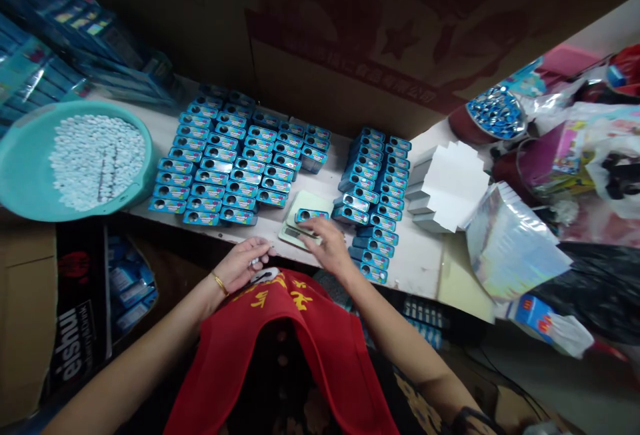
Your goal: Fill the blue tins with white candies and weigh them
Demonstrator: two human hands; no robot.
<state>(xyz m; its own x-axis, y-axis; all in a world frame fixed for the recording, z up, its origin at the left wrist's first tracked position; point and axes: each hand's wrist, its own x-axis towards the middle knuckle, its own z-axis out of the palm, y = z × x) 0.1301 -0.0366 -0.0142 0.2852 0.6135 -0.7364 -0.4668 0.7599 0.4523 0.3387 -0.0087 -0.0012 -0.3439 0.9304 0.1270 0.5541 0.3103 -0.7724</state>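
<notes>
The loose white pieces (255,261) look like the likeliest thing to go astray: the left hand (244,263) holds them just off the front edge of the table (420,265), above the red apron (350,345), so a slack pinch could drop one into the cloth or past it. The small blue tin (306,215) sits on the pale scale (304,199), between the left group of tins (219,154) and the right group of tins (367,184). A push from the fingers could slide it off the plate, and any weight resting there would spoil the reading. The right group's nearest tins stand close to the table's edge, beside the right forearm — an outward swing of that arm might tip one over.

The left hand is curled nearly closed, the pieces pinched at its fingertips. The right hand (314,234) is half spread, thumb well apart from the fingers, and grasps nothing; its fingertips are at the tin's near side — touching or barely clear, I cannot tell.
</notes>
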